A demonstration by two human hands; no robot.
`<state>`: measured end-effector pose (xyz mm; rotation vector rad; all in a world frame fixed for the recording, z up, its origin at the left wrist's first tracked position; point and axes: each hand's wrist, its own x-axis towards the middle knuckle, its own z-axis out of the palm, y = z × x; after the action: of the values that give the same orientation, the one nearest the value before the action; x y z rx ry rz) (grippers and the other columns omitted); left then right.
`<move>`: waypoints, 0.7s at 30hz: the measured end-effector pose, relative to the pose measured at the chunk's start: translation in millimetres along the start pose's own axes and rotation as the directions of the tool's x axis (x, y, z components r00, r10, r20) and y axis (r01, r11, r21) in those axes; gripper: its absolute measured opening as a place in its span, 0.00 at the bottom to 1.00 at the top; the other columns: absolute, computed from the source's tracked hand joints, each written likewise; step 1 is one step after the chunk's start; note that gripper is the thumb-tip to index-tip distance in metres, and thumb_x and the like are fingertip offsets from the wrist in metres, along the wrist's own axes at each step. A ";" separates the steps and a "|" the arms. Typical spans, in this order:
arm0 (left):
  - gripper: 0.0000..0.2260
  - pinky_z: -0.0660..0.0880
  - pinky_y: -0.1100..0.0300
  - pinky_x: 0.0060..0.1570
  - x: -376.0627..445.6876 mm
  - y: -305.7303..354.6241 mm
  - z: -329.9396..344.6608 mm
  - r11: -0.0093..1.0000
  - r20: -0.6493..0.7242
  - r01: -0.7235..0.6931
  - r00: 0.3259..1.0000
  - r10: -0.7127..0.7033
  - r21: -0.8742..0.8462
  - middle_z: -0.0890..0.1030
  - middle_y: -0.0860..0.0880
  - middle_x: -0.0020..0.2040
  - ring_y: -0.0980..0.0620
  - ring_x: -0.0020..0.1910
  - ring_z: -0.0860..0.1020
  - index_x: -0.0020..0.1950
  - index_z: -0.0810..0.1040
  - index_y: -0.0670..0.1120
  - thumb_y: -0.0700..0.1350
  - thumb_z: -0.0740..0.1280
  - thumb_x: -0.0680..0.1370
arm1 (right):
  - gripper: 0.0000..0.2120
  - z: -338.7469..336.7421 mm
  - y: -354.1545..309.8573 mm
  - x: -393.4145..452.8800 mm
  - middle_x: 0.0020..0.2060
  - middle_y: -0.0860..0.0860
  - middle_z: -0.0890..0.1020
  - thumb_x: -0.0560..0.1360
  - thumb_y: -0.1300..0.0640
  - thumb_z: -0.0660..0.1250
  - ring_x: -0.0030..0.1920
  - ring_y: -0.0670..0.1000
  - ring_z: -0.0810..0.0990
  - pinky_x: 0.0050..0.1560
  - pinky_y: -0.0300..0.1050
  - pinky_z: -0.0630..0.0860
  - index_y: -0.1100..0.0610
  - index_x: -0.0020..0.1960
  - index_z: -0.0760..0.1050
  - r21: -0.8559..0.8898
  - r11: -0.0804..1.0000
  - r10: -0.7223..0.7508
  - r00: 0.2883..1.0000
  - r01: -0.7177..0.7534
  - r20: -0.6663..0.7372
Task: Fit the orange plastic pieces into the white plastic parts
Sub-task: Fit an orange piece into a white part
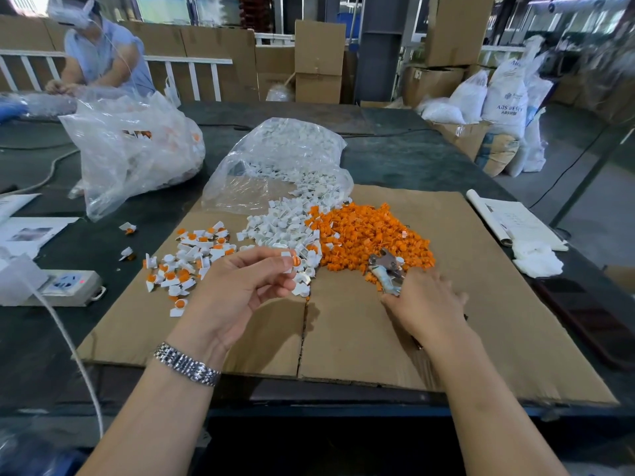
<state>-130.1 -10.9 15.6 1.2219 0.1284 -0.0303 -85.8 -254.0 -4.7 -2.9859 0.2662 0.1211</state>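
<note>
A heap of orange plastic pieces [371, 231] lies on the cardboard sheet [481, 304], touching a heap of white plastic parts [285, 225] to its left. Fitted white-and-orange parts [192, 259] are scattered further left. My left hand [240, 286] is raised, palm up, pinching a white part with an orange piece in it [292, 262] between thumb and fingertips. My right hand [422, 297] rests on the cardboard at the near edge of the orange heap, gripping metal pliers [386, 271] whose jaws point into the heap.
An open clear bag of white parts [275, 159] lies behind the heaps. A larger bag of fitted parts [130, 149] stands at left. A power strip [68, 285] and cable lie at left, papers [515, 225] at right. Another person works at far left.
</note>
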 end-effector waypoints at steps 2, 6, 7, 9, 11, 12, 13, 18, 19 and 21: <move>0.04 0.79 0.63 0.34 0.7 -0.8 0.1 1.000 -0.008 0.002 1.000 -0.002 0.003 0.84 0.42 0.39 0.50 0.34 0.82 0.40 0.88 0.43 0.39 0.77 0.67 | 0.26 1.8 -0.5 1.1 0.64 0.60 0.73 0.78 0.42 0.65 0.65 0.62 0.71 0.62 0.60 0.69 0.61 0.66 0.70 -0.032 0.999 -0.019 1.000 0.018 -0.023; 0.04 0.80 0.62 0.35 1.9 -1.2 0.4 1.000 -0.031 -0.006 0.999 0.007 0.015 0.84 0.42 0.39 0.50 0.35 0.82 0.40 0.88 0.44 0.39 0.77 0.67 | 0.20 -2.8 -2.7 -0.4 0.57 0.60 0.74 0.79 0.44 0.62 0.59 0.61 0.72 0.55 0.56 0.70 0.60 0.61 0.72 -0.013 1.000 -0.027 0.995 0.026 -0.098; 0.04 0.80 0.63 0.35 2.5 -1.1 0.6 1.000 -0.043 -0.011 0.999 0.012 0.017 0.84 0.42 0.39 0.50 0.35 0.82 0.40 0.88 0.44 0.40 0.77 0.66 | 0.20 -6.3 -3.9 -1.1 0.56 0.59 0.74 0.80 0.45 0.60 0.57 0.61 0.73 0.53 0.55 0.70 0.60 0.60 0.72 0.024 0.999 -0.034 0.992 0.037 -0.121; 0.05 0.80 0.63 0.35 4.6 -1.3 1.5 1.000 -0.073 -0.024 0.997 0.025 0.013 0.85 0.43 0.39 0.50 0.35 0.82 0.41 0.88 0.43 0.40 0.77 0.66 | 0.16 -16.1 -8.2 -4.1 0.50 0.58 0.75 0.80 0.47 0.59 0.51 0.59 0.74 0.47 0.51 0.69 0.60 0.56 0.72 0.139 0.984 -0.088 0.986 0.108 -0.144; 0.03 0.80 0.63 0.36 7.4 -1.2 3.0 0.999 -0.096 -0.046 0.994 0.046 0.005 0.85 0.43 0.40 0.50 0.36 0.83 0.41 0.88 0.43 0.40 0.77 0.68 | 0.10 -27.9 -15.8 -9.0 0.43 0.54 0.76 0.80 0.51 0.60 0.42 0.53 0.75 0.39 0.47 0.67 0.58 0.49 0.72 0.318 0.926 -0.185 0.979 0.204 -0.088; 0.01 0.80 0.63 0.37 8.1 -0.8 4.6 0.998 -0.099 -0.063 0.993 0.063 0.002 0.85 0.43 0.40 0.50 0.36 0.83 0.41 0.88 0.43 0.39 0.77 0.71 | 0.09 -34.2 -20.9 -12.7 0.39 0.53 0.78 0.81 0.53 0.61 0.37 0.51 0.75 0.36 0.46 0.68 0.57 0.46 0.73 0.401 0.884 -0.248 0.968 0.239 -0.029; 0.02 0.80 0.63 0.37 8.7 -0.2 5.7 0.996 -0.100 -0.088 0.991 0.088 0.002 0.85 0.43 0.40 0.50 0.36 0.82 0.41 0.88 0.43 0.38 0.76 0.73 | 0.10 -39.8 -26.8 -17.1 0.38 0.53 0.80 0.82 0.53 0.62 0.35 0.49 0.77 0.34 0.45 0.71 0.57 0.44 0.74 0.474 0.842 -0.313 0.949 0.257 0.041; 0.09 0.79 0.63 0.38 10.4 5.5 5.6 0.982 -0.121 -0.186 0.975 0.185 0.002 0.85 0.46 0.40 0.51 0.36 0.82 0.39 0.88 0.47 0.36 0.73 0.76 | 0.12 -45.9 -54.3 -41.4 0.47 0.59 0.84 0.84 0.55 0.60 0.44 0.51 0.84 0.52 0.52 0.83 0.64 0.55 0.75 0.766 0.634 -0.516 0.796 0.106 0.317; 0.08 0.79 0.63 0.38 10.4 6.1 4.3 0.980 -0.128 -0.197 0.972 0.197 0.013 0.85 0.46 0.40 0.51 0.36 0.82 0.39 0.88 0.47 0.37 0.73 0.76 | 0.12 -44.8 -57.4 -44.0 0.47 0.58 0.84 0.84 0.54 0.60 0.45 0.51 0.85 0.54 0.53 0.83 0.62 0.54 0.75 0.771 0.626 -0.533 0.787 0.121 0.309; 0.06 0.79 0.62 0.38 10.5 5.1 1.9 0.976 -0.146 -0.211 0.965 0.216 0.047 0.84 0.44 0.38 0.50 0.37 0.82 0.41 0.88 0.46 0.38 0.74 0.75 | 0.10 -43.3 -61.4 -48.2 0.48 0.57 0.85 0.84 0.53 0.60 0.47 0.51 0.86 0.55 0.53 0.82 0.58 0.50 0.75 0.773 0.615 -0.550 0.787 0.155 0.280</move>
<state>-119.1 -10.5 19.8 1.2633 0.1267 0.2493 -119.0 -192.3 50.7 -2.0428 -0.3148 0.5824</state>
